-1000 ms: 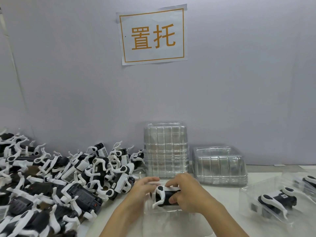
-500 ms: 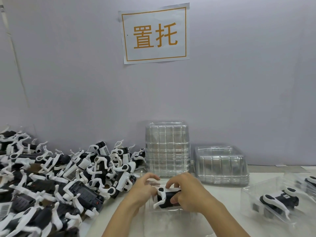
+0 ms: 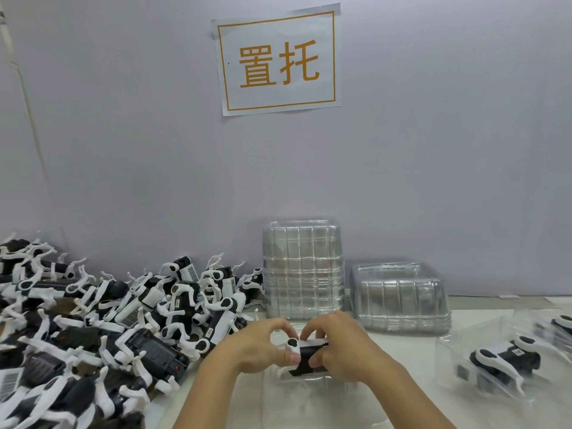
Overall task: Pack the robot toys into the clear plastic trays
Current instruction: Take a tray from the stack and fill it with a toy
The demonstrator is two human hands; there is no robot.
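Robot toy (image 3: 305, 354) sits between my two hands, low in the middle of my view, just over a clear tray (image 3: 309, 394) that lies on the surface (image 3: 411, 342). My left hand (image 3: 257, 348) grips the toy's left end, with the thumb on its front and the other fingers curled over its top. My right hand (image 3: 340, 351) holds the right end in the same way, fingers bent over the top and thumb at the front. I cannot tell if the toy already touches the tray.

The toy has a black body with white parts, and a white round joint with a black spot faces me. A thin white leg points down at its left.

To my left, a big pile of toys (image 3: 108, 320) of the same kind covers the surface. Behind my hands stands a tall stack of trays (image 3: 303, 267), and just to its right a lower stack (image 3: 400, 298). At the far right a packed tray (image 3: 495, 363) holds one toy, and another one is partly cut by the edge of the view.
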